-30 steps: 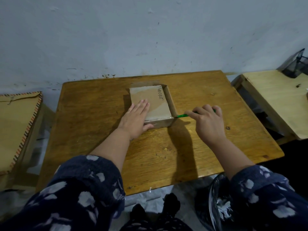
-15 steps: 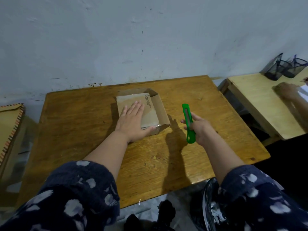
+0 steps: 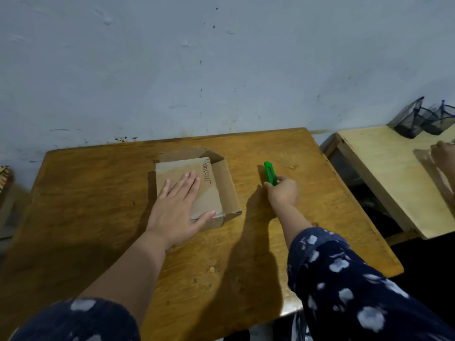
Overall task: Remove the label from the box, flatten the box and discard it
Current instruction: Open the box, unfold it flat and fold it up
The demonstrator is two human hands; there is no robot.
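Our left hand (image 3: 181, 212) lies flat, fingers spread, on the box (image 3: 197, 188) mid-tabletop (image 3: 98, 193); our right hand (image 3: 282, 190) grips the green cutter (image 3: 270, 174) beside it. Any exposed blade could nick us, we judge.

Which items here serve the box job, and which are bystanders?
Job: cardboard box; green cutter in right hand; left hand pressing the box.
Bystanders: mesh holders; side table.
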